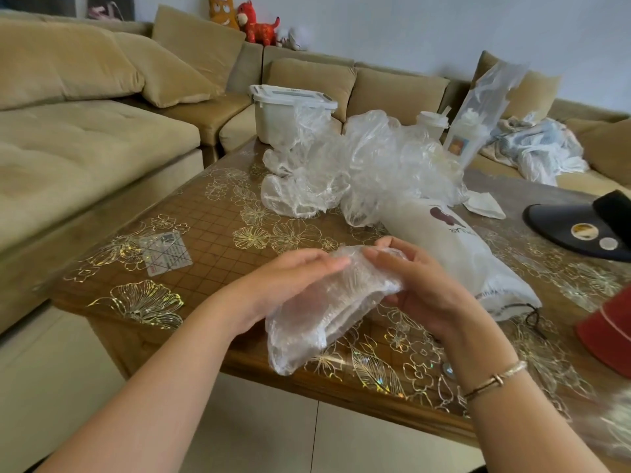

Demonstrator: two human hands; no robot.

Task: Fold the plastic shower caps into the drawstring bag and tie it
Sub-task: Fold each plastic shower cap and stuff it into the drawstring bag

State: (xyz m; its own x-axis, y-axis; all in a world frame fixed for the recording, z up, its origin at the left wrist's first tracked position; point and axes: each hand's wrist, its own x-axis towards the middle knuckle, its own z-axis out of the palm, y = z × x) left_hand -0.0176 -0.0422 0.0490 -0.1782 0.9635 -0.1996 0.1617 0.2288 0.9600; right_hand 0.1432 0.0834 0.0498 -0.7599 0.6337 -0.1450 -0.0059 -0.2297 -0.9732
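Both hands on one shower cap (327,302) — your left hand (290,285) and right hand (420,285) pinch its top edge above the table (211,233), its length hanging toward you. The drawstring bag (461,254) lies just beside your right hand — the nearer one.

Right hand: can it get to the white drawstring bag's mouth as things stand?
Probably yes, once freed. The right hand holds the clear plastic shower cap with the left hand; the white drawstring bag lies beside it, nothing between.
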